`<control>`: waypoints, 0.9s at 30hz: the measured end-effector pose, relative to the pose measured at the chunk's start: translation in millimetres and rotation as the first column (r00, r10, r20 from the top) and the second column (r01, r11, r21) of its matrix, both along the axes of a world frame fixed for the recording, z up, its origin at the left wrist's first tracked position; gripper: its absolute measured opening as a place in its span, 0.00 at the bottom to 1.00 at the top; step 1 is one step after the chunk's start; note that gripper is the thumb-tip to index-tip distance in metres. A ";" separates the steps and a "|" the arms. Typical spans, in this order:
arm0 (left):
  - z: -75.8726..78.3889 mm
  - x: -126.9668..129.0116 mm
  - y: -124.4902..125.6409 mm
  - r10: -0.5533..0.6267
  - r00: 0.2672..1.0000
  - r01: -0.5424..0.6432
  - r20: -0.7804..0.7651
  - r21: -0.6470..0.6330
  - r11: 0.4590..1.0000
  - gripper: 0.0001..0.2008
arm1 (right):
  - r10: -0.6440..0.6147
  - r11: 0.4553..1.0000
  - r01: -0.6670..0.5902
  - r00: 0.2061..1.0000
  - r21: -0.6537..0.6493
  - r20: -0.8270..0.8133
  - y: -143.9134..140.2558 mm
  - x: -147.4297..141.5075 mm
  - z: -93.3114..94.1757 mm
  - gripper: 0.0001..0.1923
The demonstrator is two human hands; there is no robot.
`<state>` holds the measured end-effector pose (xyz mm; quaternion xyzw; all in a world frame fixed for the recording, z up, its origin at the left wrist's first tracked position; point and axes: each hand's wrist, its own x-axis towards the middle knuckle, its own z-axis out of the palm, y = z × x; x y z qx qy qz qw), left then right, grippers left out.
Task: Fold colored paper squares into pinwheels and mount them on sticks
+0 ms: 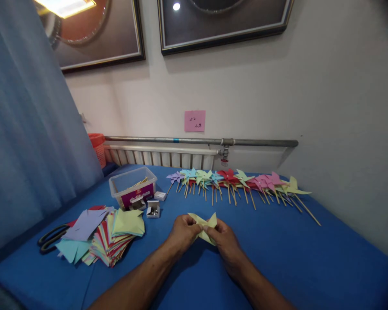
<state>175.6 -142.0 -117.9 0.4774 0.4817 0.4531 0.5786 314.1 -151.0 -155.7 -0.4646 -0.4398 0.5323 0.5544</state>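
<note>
Between both hands, above the blue-covered table, is a pale yellow paper pinwheel (209,237) with its points folded inward. My left hand (183,232) is closed on its left side, thumb pressed near the middle. From the right, my right hand (224,239) pinches the same paper, its thumb close to the other thumb. The fingers behind the paper are partly hidden. Whether a pin sits at its centre is too small to tell. A small open white box (153,209) with shiny metal bits lies beyond my left hand.
Stacked coloured paper squares (127,221) lie at the left, beside dark-handled scissors (50,239). A clear plastic tub (132,176) holding sticks stands behind them. Along the back lies a row of finished pinwheels on sticks (228,176). A blue curtain (35,120) hangs at the left.
</note>
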 end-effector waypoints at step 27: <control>47.9 -113.1 40.0 0.436 0.374 -0.091 -0.818 0.435 0.896 0.11 | -0.115 0.991 0.119 0.991 -0.062 0.073 -13.0 6.9 24.0 0.18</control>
